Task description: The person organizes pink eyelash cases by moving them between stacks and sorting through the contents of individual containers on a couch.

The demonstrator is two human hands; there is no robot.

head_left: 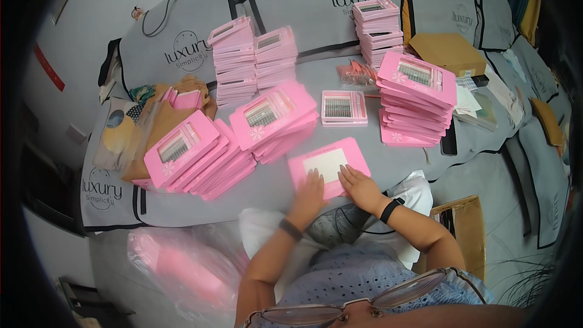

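A pink eyelash package (346, 150) with a white rectangular panel lies at the front edge of the grey-covered couch, directly before me. My left hand (311, 191) rests on its near left part, fingers stretched toward the panel. Fingers extended, my right hand (361, 188) lies over the near right corner, fingertips at the panel's edge. Both thumbs are hard to make out. Just beyond sits a clear-lidded eyelash tray (344, 108) showing rows of dark lashes. Left of the package leans a fanned pile of pink eyelash packages (273, 115).
Another fanned pile (182, 149) lies farther left, beside a brown bag (152, 127). Tall stacks of lash trays (237, 64) stand at the back. To the right rise a stack of pink packages (416, 103) and a cardboard box (446, 53). A plastic bag (182, 267) lies on the floor.
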